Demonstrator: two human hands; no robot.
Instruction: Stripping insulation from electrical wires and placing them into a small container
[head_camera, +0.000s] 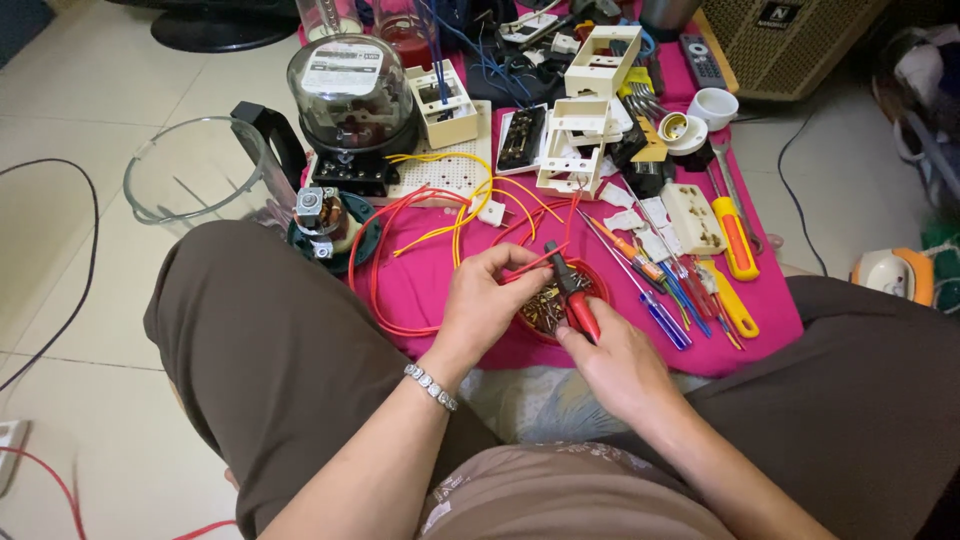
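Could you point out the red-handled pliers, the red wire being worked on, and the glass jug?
red-handled pliers (581, 312), head view, on the red grip.
red wire (372, 272), head view, on the loop's left bend.
glass jug (150, 205), head view, on its rim.

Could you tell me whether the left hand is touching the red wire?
Touching: the head view shows the left hand pinching the red wire between its fingers.

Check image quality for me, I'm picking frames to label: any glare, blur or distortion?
Head view: even indoor light, soft shadows; glare on the glass jar and meter dome; both hands and pliers sharp; slight wide-angle stretch at the edges.
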